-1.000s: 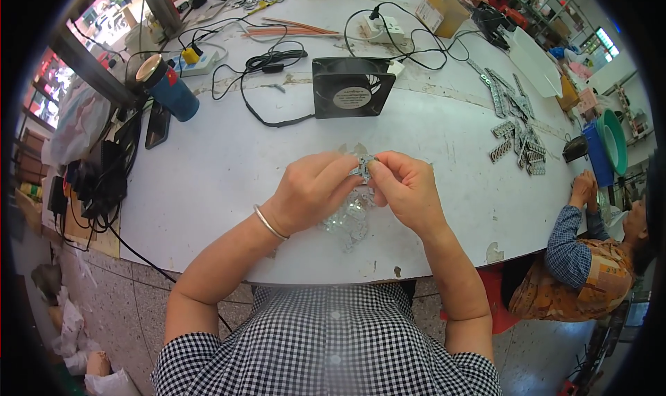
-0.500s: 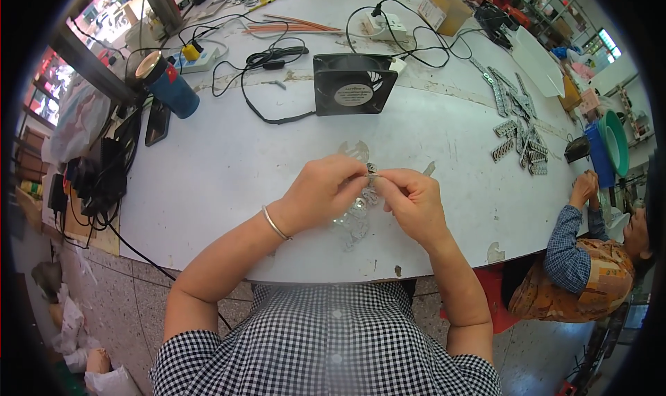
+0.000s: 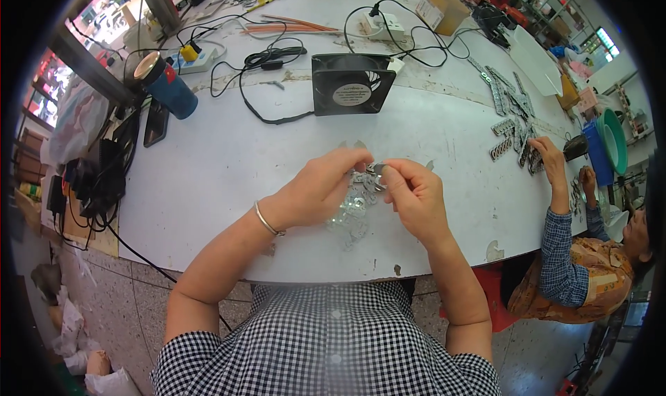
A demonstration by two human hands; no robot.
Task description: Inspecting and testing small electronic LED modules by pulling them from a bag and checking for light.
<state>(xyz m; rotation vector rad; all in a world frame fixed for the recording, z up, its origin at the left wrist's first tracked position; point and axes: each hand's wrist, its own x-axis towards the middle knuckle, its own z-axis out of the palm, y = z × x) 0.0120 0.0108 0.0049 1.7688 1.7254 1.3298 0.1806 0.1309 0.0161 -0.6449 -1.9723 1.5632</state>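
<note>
My left hand [image 3: 316, 188] is closed, with its fingertips beside my right hand's, over the middle of the white table. Whatever its fingers pinch is hidden or too small to make out. Between thumb and forefinger of my right hand [image 3: 417, 195] is a small silvery metal piece [image 3: 379, 168], its exact kind unclear. More small metal pieces [image 3: 364, 182] show just beneath the fingers. Shiny, clear-looking bits [image 3: 347, 219] lie on the tabletop nearer to me, partly behind my left hand.
A black fan [image 3: 352, 84] stands beyond my hands, its cable running left. Metal strips [image 3: 513, 101] are piled at the right, where a co-worker's hand [image 3: 551, 160] reaches. Far left are a blue tumbler [image 3: 170, 87], a phone [image 3: 157, 122] and a power strip [image 3: 196, 63].
My fingertips have moved slightly apart, and the silvery piece now shows in my right hand. The co-worker's one hand has moved up to the metal strips.
</note>
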